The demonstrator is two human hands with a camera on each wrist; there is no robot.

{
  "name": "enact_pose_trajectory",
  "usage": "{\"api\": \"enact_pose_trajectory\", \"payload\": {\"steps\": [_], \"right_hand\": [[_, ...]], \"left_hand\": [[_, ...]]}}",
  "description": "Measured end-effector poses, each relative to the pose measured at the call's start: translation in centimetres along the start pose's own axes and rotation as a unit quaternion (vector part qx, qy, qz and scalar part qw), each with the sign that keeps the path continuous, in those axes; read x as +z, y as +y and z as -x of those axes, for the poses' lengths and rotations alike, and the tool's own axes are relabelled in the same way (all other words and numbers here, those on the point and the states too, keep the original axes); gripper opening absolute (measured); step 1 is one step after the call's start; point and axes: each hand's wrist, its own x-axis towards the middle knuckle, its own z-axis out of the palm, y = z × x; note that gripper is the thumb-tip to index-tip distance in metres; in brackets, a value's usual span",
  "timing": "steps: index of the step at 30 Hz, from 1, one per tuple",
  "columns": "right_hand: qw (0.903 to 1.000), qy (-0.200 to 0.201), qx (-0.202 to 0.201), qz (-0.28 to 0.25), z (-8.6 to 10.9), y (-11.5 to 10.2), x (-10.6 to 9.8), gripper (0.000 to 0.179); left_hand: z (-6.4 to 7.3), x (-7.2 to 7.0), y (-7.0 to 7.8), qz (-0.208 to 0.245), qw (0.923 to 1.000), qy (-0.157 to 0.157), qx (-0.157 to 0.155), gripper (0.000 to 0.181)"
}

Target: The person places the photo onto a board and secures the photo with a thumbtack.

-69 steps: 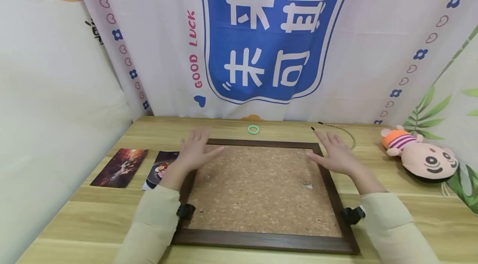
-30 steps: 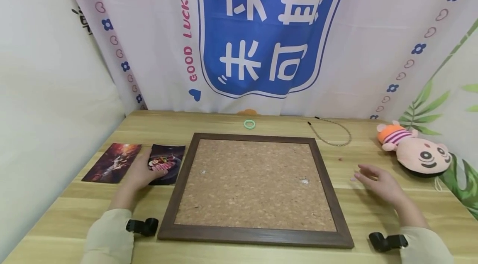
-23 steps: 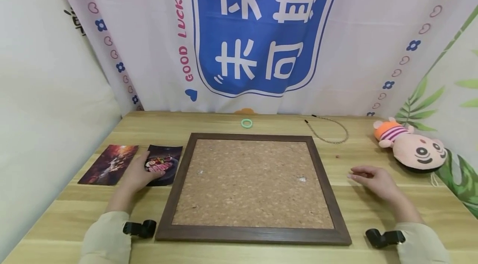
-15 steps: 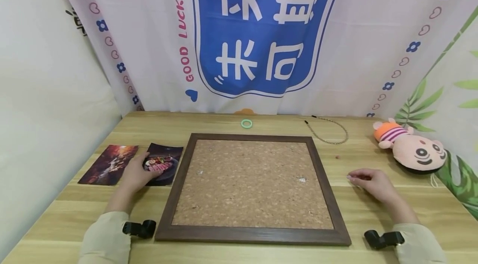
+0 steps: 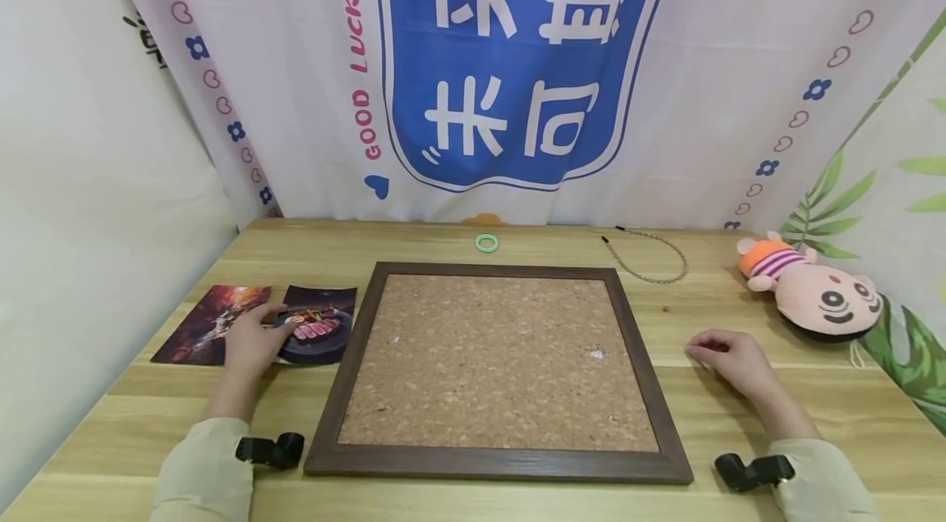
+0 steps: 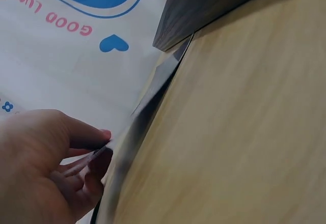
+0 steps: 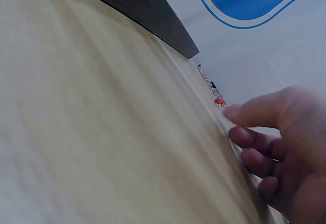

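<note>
Fingers of the left hand pinch the left edge of a dark rectangular paper food photograph, at nine o'clock from the brown-framed cork board. Pushing it against the board could buckle it. Right hand, three o'clock: fingers curled, any hold indeterminable.

A doll is laid on the desk. To the doll's left, a chain is curved; farther left, a green ring is set. Behind and left of the doll, a cloth is hung, printed with a blue panel.
</note>
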Motion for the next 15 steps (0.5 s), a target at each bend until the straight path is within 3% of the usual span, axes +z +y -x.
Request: {"api": "enact_pose_trajectory", "payload": {"steps": [8, 15], "right_hand": [[0.995, -0.019, 0.011, -0.098, 0.0, -0.7, -0.3, 0.012], [0.9905, -0.009, 0.021, -0.136, -0.5, -1.7, -1.1, 0.019]], "left_hand": [[0.0, -1.2, 0.6, 0.095, 0.9938, -0.001, -0.058, 0.038], [-0.2, -1.9, 0.6, 0.124, 0.9881, 0.01, -0.09, 0.04]]}}
